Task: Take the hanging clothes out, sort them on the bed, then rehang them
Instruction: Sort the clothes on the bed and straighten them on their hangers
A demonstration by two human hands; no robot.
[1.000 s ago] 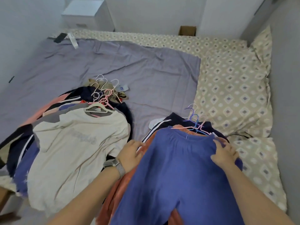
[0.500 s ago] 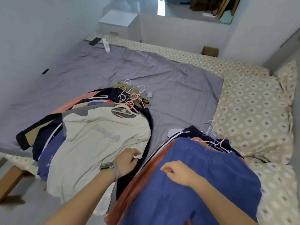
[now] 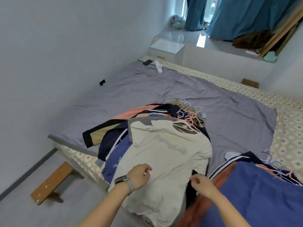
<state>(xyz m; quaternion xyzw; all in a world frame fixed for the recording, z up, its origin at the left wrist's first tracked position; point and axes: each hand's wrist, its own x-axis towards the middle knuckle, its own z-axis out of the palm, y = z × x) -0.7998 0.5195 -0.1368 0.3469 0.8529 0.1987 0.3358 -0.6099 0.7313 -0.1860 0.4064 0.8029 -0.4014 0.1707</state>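
Two piles of clothes on hangers lie on the bed [image 3: 164,89]. The left pile is topped by a cream T-shirt [image 3: 165,154] with grey lettering, and a cluster of pink and white hangers [image 3: 188,117] sits at its far end. The right pile is topped by blue shorts [image 3: 255,194] over an orange garment, with blue and pink hangers [image 3: 277,167]. My left hand [image 3: 139,176], with a watch on its wrist, hovers over the cream T-shirt, fingers loosely curled. My right hand [image 3: 201,184] is at the T-shirt's right edge, fingers curled; whether it pinches cloth is unclear.
A grey sheet covers most of the patterned mattress [image 3: 288,128]. A wooden bench [image 3: 50,182] stands on the floor at the bed's corner. A dark phone [image 3: 147,62] and a white remote [image 3: 158,67] lie at the far end. A white nightstand [image 3: 165,48] and blue curtains [image 3: 237,15] are beyond.
Both hands left the blue shorts pile and moved left to the cream T-shirt pile. The view swung left and up, showing the floor, bench and window.
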